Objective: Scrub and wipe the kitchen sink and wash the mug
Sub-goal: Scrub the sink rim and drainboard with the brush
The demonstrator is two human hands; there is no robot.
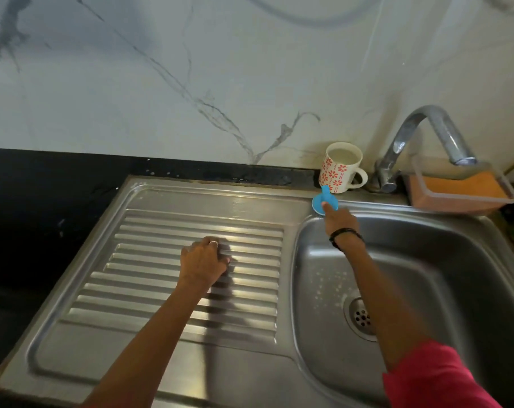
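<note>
No readable writing on anything. Mug [340, 167] is standing upright on the sink's back rim, at the black counter [43, 195] edge, just left of the tap [420, 142] — handle pointing right, mouth up. Right hand [339, 219] is reaching over the sink [426, 260], fingers touching a blue scrubber [320, 201]; grip cannot be told. Left hand [204, 262] is resting curled, gripping nothing, on the ribbed drainboard [161, 290].

A steel sink unit [244, 198] sits in a black counter [43, 187]. On its back ledge stand a floral mug [338, 169], a blue scrubber [320, 203] and a plastic tub [458, 187].
</note>
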